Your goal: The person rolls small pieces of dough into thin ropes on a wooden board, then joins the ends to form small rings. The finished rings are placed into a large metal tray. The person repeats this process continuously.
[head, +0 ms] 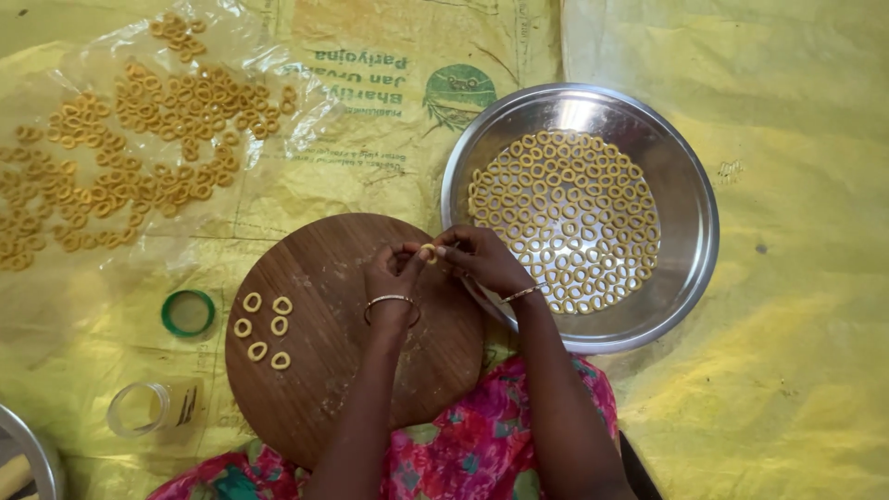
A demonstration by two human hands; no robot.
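Dough ring (429,251), small and pale yellow, sits pinched between the fingertips of both hands just above the far edge of the round wooden board (324,389). The left hand (394,278) and the right hand (482,261) meet over it, fingers drawn in narrow, each closed lightly on one side of the little loop. It looks soft and very light, the sort of thing that would squash or lose its shape under a firm squeeze, so a gentle hold on the outer edge with the fingertips seems the safest way to take it. Six finished rings (264,327) lie in two short columns on the left of the board. To the right, a steel pan (690,222) holds many more, laid flat in a single layer. Further rings are spread on a clear plastic sheet (278,139) at the upper left. A green hoop (188,313) and a small jar (153,407) lie beside the board.
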